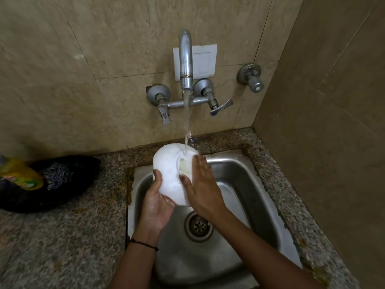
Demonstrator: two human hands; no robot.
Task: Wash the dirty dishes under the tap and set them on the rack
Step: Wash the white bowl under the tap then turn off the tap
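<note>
- We see a speckled granite surface running round a steel sink, set in a corner of beige tiled walls; brown staining follows the sink's rim on the side of the left hand.
- One sink with one round drain, which lies below and between the two wrists.
- One curved tap on the wall beyond the hands, with two lever handles under it, a separate valve further out past the right hand, and one white switch plate behind the spout.
- One stream of water falls onto the far edge of the one white dish, just ahead of the right fingertips.
- One yellow bottle lies on one dark bag, well out beyond the left hand on the surface.
- The left hand cups the dish from the near side, thumb hooked over its edge, palm wet; a black thread circles that wrist.
- The right hand lies flat and spread on the dish's right side, fingers straight, beside a pale yellowish patch.
- The dish is held tilted above the sink, between both hands.
</note>
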